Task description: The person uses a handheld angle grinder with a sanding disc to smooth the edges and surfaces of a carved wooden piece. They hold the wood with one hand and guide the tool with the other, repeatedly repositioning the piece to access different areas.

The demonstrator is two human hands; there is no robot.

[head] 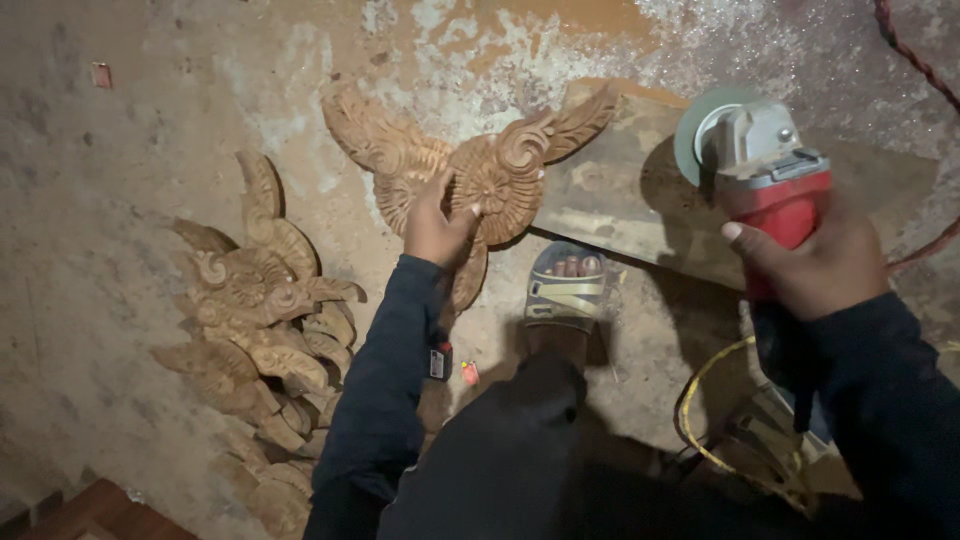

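The left hand lies on a winged wood carving mid-scene on the dusty floor, fingers pressed against its round centre, its right wing resting on a plank. The right hand, to the right, has its fingers wrapped around a red grinder, disc pointing far. More carvings are stacked at left, and a sandalled foot stands just near of the plank.

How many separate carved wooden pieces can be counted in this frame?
At least 3: one carved piece under the left hand, resting on the plank; the rest lie in an overlapping pile on the floor at left, where an exact count is hidden.
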